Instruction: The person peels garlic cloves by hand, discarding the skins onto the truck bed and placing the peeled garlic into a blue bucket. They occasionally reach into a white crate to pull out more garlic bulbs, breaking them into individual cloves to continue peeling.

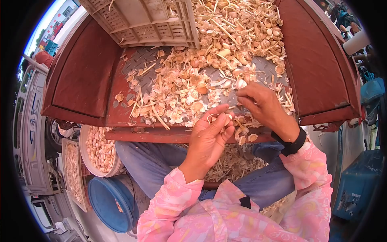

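My left hand (207, 139) is above the front edge of the red truck bed, thumb and fingers pinched round a small piece of garlic (228, 117) with a thin pale stem. Just up and to the right is my right hand (264, 105), a black band on its wrist, with its fingers curled together. What those fingers hold, if anything, is hidden. By its fingertips a whitish garlic bulb (240, 84) shows against the bed. Loose garlic skins and stalks (177, 101) lie spread beyond both hands.
A slatted plastic crate (149, 24) tilts at the upper left beside a large garlic heap (242, 28). Low on the left stand a white bucket of peeled cloves (99, 149), a blue bucket (111, 205) and a shallow crate (73, 173). Red side panels (322, 60) flank the bed.
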Motion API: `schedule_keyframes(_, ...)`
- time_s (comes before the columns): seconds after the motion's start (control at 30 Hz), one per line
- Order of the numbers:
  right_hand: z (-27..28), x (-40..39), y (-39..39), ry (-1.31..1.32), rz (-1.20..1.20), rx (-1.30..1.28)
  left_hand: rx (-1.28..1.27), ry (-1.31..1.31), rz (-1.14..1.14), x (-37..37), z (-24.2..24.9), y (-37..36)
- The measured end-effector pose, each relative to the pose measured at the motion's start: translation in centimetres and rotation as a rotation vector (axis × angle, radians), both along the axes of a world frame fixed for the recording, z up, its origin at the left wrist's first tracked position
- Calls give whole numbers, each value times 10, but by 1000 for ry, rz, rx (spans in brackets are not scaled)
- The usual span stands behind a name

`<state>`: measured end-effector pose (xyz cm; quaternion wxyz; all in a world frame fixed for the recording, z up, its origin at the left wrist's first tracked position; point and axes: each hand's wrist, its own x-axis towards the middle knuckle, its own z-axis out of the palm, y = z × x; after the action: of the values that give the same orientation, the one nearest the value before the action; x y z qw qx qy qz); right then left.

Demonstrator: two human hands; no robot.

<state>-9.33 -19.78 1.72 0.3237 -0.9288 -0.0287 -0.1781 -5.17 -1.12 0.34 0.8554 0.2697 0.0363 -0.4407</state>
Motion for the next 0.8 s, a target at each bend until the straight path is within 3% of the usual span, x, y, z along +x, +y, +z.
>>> schedule_keyframes(0.07, 14, -1, 7, -75, 128, 140, 39, -75, 55, 1, -2, 0)
schedule_keyframes(0.17, 21, -9, 18, -62, 267, 118, 88, -174, 111, -1, -2, 0)
schedule_keyframes(0.6, 21, -22, 43, -181, 72, -316, 317, -503, 251, -13, -11, -14)
schedule_keyframes(0.7, 17, -21, 40, -136, 51, -307, 330, -532, 232, -15, -14, -14)
schedule_keyframes(0.8, 16, -18, 28, -24, 6, 45, 232, -441, 169, -18, -10, -12)
